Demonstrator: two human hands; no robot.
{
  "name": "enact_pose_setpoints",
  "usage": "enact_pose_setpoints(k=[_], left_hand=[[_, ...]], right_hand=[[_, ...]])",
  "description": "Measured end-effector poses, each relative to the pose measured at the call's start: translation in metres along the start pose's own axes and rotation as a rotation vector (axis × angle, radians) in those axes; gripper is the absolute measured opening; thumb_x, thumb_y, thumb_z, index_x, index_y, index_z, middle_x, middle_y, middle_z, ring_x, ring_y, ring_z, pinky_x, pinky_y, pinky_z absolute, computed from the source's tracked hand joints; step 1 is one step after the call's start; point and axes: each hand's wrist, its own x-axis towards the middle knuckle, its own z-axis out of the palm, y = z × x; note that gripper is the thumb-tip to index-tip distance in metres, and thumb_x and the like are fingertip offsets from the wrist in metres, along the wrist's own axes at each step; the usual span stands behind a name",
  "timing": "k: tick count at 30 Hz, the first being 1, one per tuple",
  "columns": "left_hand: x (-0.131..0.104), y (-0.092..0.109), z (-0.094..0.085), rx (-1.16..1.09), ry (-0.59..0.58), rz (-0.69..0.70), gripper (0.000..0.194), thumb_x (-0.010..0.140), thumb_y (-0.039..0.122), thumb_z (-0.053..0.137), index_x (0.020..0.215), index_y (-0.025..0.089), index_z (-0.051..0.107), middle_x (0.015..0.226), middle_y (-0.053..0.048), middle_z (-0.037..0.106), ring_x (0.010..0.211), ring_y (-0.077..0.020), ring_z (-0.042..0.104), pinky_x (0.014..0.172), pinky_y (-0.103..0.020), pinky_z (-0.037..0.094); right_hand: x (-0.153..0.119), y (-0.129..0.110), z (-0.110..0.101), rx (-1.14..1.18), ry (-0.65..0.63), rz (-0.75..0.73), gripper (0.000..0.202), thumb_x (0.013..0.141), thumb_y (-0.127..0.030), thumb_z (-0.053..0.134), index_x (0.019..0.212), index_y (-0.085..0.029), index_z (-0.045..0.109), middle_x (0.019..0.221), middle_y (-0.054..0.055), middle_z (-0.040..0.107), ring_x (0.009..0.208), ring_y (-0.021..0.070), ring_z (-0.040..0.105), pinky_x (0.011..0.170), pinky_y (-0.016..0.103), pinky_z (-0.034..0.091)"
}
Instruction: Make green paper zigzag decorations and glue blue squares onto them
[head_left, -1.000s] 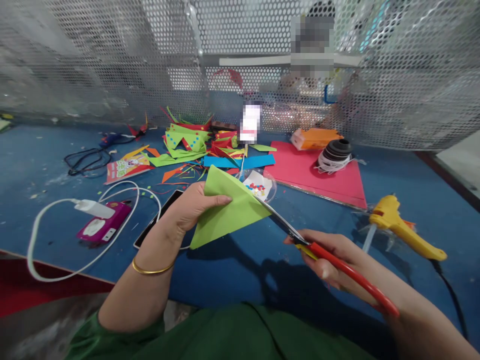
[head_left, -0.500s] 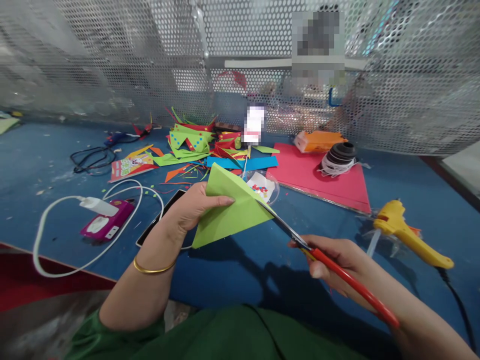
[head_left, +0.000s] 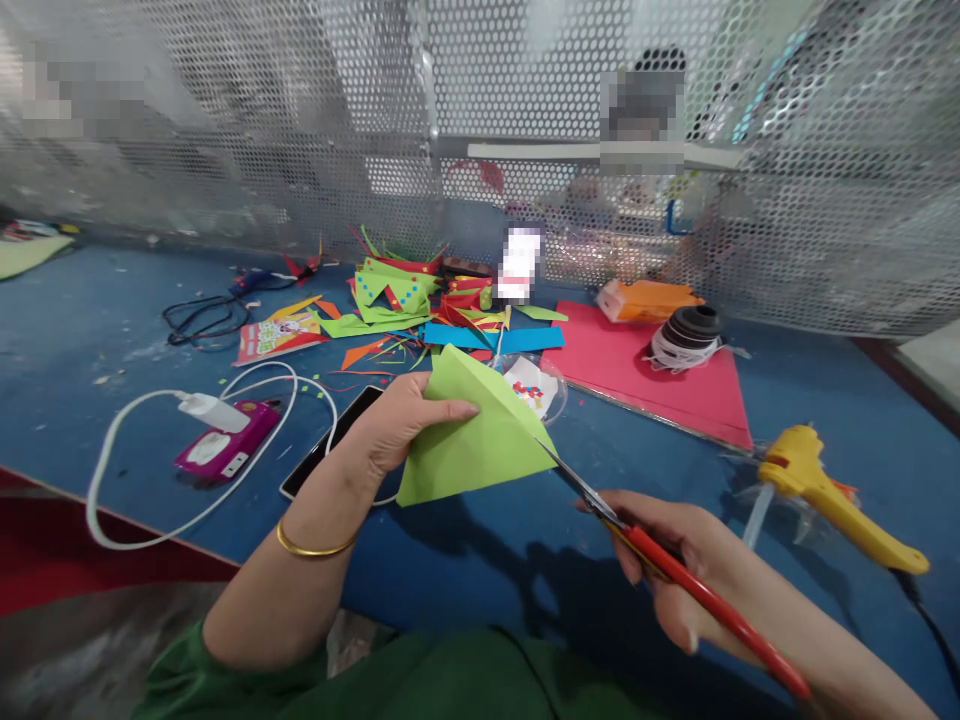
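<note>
My left hand (head_left: 405, 425) pinches a folded light green paper (head_left: 480, 440), its thumb flat on top and the other fingers behind the sheet. At the paper's right corner are the blades of red-handled scissors (head_left: 690, 580), which my right hand (head_left: 675, 545) holds by the handles. The blade tips touch or overlap the paper's right edge. Beyond the paper, a round clear dish (head_left: 556, 392) holds a white piece with small red and blue bits. A black phone (head_left: 319, 445) lies partly under my left wrist.
A purple power block (head_left: 244, 440) with a white cable is at left. Green and red cut paper pieces (head_left: 390, 290), a blue strip (head_left: 532, 339) and red sheets (head_left: 600, 370) lie farther back. A yellow glue gun (head_left: 840, 495) rests at right.
The scissor tips have moved toward the paper's right corner, and my right thumb has shifted lower. The whole view has moved slightly, and my left hand keeps its hold.
</note>
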Motion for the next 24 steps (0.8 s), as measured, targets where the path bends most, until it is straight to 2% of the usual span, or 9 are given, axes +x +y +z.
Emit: enact_pose_setpoints(k=[2,6,11,15,17,21,24], left_hand=[[-0.001,0.0,0.0,-0.005,0.004,0.008,0.039,0.057,0.028,0.093,0.09,0.016,0.076,0.094,-0.008,0.08,0.082,-0.0244,0.075,0.078,-0.034,0.061],[-0.001,0.002,-0.001,-0.034,0.023,0.011,0.039,0.057,0.029,0.093,0.09,0.016,0.077,0.095,-0.009,0.08,0.08,-0.0225,0.075,0.078,-0.033,0.061],[0.001,0.002,-0.002,-0.036,0.024,0.002,0.039,0.057,0.029,0.093,0.09,0.016,0.077,0.095,-0.009,0.08,0.081,-0.0237,0.075,0.079,-0.034,0.061],[0.002,-0.001,0.0,-0.039,-0.011,-0.009,0.037,0.057,0.026,0.093,0.089,0.016,0.077,0.094,-0.009,0.08,0.079,-0.0234,0.075,0.078,-0.034,0.061],[0.001,-0.002,0.003,-0.031,-0.013,-0.015,0.038,0.056,0.026,0.093,0.088,0.015,0.077,0.093,-0.01,0.08,0.079,-0.0239,0.075,0.078,-0.035,0.061],[0.0,-0.004,0.009,-0.025,-0.019,-0.033,0.04,0.054,0.027,0.094,0.089,0.015,0.077,0.094,-0.01,0.08,0.08,-0.0239,0.075,0.078,-0.034,0.061],[-0.002,-0.004,0.012,-0.022,-0.016,-0.044,0.041,0.053,0.026,0.094,0.089,0.015,0.078,0.093,-0.009,0.08,0.078,-0.0228,0.074,0.078,-0.033,0.06]], right_hand=[[-0.001,0.0,-0.001,0.013,0.002,0.006,0.076,0.065,-0.06,0.084,0.127,-0.023,0.06,0.082,-0.001,0.059,0.056,0.0077,0.045,0.045,0.019,0.03],[-0.001,0.002,-0.002,0.048,-0.015,0.023,0.056,0.081,-0.061,0.07,0.121,-0.022,0.063,0.081,0.0,0.06,0.053,0.0073,0.046,0.046,0.02,0.034],[0.001,0.007,-0.002,0.028,0.001,-0.014,0.063,0.071,-0.059,0.079,0.117,-0.019,0.065,0.073,0.0,0.059,0.056,0.0106,0.046,0.044,0.022,0.032],[-0.002,-0.002,-0.003,0.009,-0.017,-0.036,0.057,0.071,-0.057,0.079,0.112,-0.02,0.066,0.076,0.001,0.062,0.058,0.0113,0.047,0.047,0.023,0.034],[-0.003,-0.01,-0.002,-0.005,-0.025,-0.043,0.056,0.073,-0.061,0.077,0.11,-0.02,0.066,0.076,0.002,0.063,0.058,0.0114,0.047,0.048,0.024,0.035],[-0.002,-0.021,0.001,-0.049,-0.023,-0.094,0.066,0.067,-0.073,0.074,0.104,-0.019,0.067,0.072,0.001,0.061,0.057,0.0116,0.045,0.049,0.024,0.036],[-0.002,-0.023,0.002,-0.081,-0.022,-0.086,0.065,0.071,-0.077,0.067,0.099,-0.019,0.066,0.072,0.0,0.058,0.058,0.0109,0.044,0.049,0.022,0.035]])
